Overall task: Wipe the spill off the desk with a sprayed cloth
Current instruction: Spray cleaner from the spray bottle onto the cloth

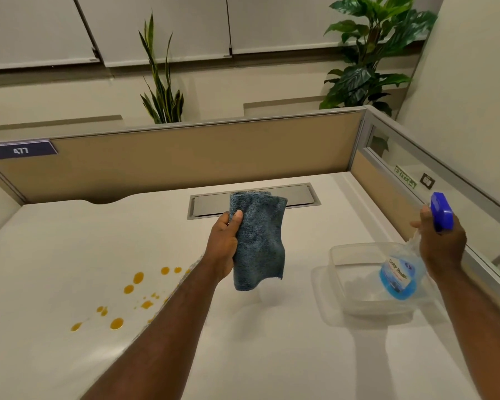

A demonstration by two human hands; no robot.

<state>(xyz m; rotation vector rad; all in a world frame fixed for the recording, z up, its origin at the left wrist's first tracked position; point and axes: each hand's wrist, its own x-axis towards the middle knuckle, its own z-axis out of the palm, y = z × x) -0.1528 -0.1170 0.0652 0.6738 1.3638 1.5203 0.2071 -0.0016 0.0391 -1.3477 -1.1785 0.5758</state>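
The left hand (pixel 224 241) has a firm grip on the folded cloth (pixel 257 241), raised above the bench (pixel 272 356). The right hand (pixel 442 249) grips the bottle (pixel 401 272), nozzle toward the cloth. The spill (pixel 127 295) lies untouched at the left; spraying is probably at hand, wiping remains.

Office cubicle with a white table (pixel 70 241)

Tan partition (pixel 185 157) runs along twelve o'clock, number plate (pixel 20 151) at ten; glass-topped side panel (pixel 433 180) at two. Two leafy plants (pixel 162 90) (pixel 370 53) behind, before pale wall panels (pixel 162 27).
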